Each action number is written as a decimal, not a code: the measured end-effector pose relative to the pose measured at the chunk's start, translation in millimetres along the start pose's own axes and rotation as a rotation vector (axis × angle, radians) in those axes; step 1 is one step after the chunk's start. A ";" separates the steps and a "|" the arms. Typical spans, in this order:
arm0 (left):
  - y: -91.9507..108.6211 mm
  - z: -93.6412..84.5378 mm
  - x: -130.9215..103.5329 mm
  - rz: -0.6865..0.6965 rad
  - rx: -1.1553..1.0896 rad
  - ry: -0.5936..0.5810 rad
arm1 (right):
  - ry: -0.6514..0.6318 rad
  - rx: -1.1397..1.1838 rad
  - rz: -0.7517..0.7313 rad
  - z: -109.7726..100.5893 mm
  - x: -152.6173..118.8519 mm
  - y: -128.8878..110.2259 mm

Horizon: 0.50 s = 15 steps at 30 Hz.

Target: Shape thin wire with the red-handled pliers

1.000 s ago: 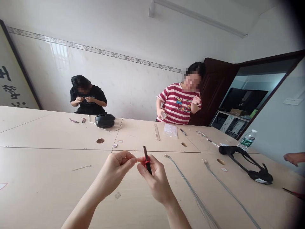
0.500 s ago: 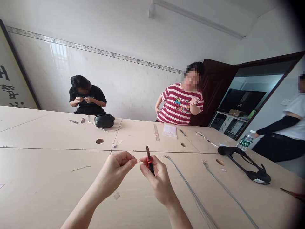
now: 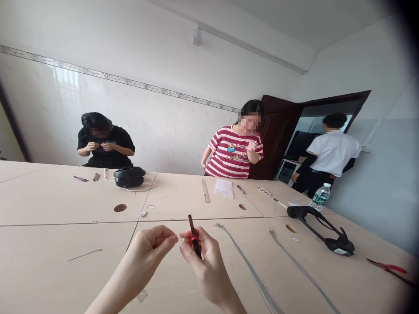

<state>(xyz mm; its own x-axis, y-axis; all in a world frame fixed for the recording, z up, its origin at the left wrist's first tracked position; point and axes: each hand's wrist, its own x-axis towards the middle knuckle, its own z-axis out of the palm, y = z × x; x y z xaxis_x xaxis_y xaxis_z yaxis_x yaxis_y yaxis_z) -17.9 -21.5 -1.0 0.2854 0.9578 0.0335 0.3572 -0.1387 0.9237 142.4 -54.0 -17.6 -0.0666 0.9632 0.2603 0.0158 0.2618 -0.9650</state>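
My left hand [image 3: 156, 248] pinches a tiny wire loop [image 3: 180, 239] between thumb and fingertips. Close beside it, my right hand [image 3: 204, 257] is closed around small pliers [image 3: 194, 237] with red and black handles, their dark jaws pointing up and away. The right thumb and forefinger come near the loop; whether they touch it I cannot tell. To the right of my hands lies a bundle of thin grey cords [image 3: 244, 257] with metal ends, and a second cord bundle [image 3: 297, 259] lies farther right. A single short cord [image 3: 85, 254] rests on the table at left.
Black headgear [image 3: 327, 231] and red-handled pliers [image 3: 388, 266] lie at right, a water bottle [image 3: 321, 197] behind. Across the table [image 3: 49, 248] are a ruler [image 3: 205, 191], a plastic bag [image 3: 224, 188], and a black device [image 3: 129, 176]. Two people face me; another stands near the door.
The view has shifted, so my hands and the table appear lower and farther left. The person in white has moved toward the doorway. Both hands keep their hold.
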 end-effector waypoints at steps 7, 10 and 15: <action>7.8 2.9 -4.2 0.013 -0.024 0.023 | -0.010 -0.074 -0.020 -1.1 -1.2 2.1; 9.6 3.0 -5.9 0.006 -0.033 0.028 | 0.006 -0.093 -0.028 -1.1 -2.4 0.7; 8.7 2.2 -5.7 0.003 -0.053 0.022 | 0.054 -0.138 -0.042 -1.7 -2.8 -2.1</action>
<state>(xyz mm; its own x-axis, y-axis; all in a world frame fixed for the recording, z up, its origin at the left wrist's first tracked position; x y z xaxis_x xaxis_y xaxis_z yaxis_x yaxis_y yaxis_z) -14.4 -28.7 6.0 0.2662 0.9629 0.0439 0.3089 -0.1284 0.9424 144.2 -57.1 -16.3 -0.0166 0.9522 0.3050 0.1513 0.3040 -0.9406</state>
